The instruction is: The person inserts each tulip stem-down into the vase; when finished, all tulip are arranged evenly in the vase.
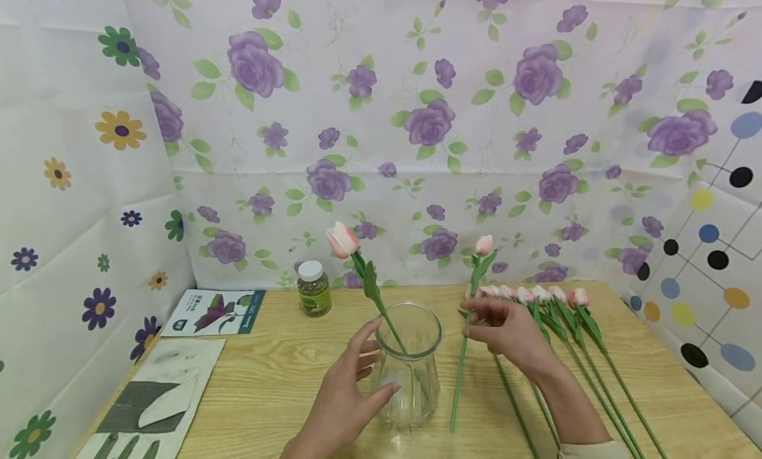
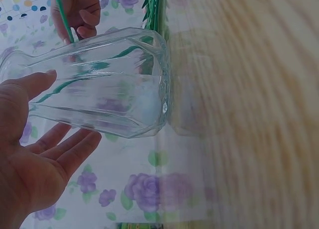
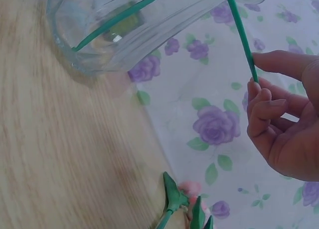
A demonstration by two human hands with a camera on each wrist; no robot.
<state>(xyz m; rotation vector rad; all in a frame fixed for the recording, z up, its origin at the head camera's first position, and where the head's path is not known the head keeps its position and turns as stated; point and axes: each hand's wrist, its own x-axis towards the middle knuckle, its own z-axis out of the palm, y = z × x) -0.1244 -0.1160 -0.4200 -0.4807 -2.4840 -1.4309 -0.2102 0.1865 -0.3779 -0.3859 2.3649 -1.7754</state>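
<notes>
The right hand (image 1: 506, 330) pinches one pink-and-white tulip (image 1: 477, 272) by its stem between thumb and fingers, beside the glass vase (image 1: 412, 406). The left hand (image 1: 342, 389) spreads its fingers around the vase's side; one second tulip (image 1: 372, 286) stands inside. Only the head view shows both blooms.

Left hand (image 1: 344, 391) loosely cupped, right hand (image 1: 510, 332) pinched

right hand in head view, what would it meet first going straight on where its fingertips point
Probably the glass vase, near its rim; the right hand, holding a tulip, points its fingers left toward it, though depth is unclear.
</notes>
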